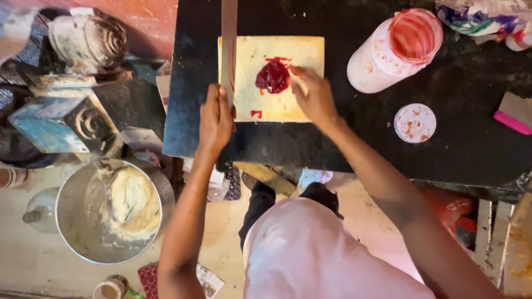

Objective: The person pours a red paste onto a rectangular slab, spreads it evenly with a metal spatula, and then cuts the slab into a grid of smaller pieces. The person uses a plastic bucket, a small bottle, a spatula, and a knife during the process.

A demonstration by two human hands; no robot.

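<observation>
On the black worktop (388, 138), item by item, placed from the fingers outward.

Left hand (216, 119): fingers closed around the handle of a long flat-bladed knife (229, 50), blade running straight away from the knuckles and across the left edge of the cake.

Right hand (313, 97): fingers (299, 75) spread and pressed flat on the pale yellow square slab of sponge cake (271, 77), holding nothing; fingertips just beside the dark red blob of jam (272, 76) at the slab's middle.

Beyond the right fingers, well apart: white plastic jar smeared red inside (396, 50), lying open on its side; round white lid with red flecks (415, 123) nearer the wrist.

Far right of the fingers: pink-edged scraper (512, 113).

Below and left of the left hand, off the worktop: metal mixing bowl holding cream-coloured dough or batter (108, 213).

Handling note, as a judgement: spreading goes best with the blade held nearly flat, drawn from the blob toward the edges in light strokes, since sponge tears under pressure. The right fingers ought to steady the slab outside the blade's path and clear of the jam. A smear near the front edge shows how easily it strays.
</observation>
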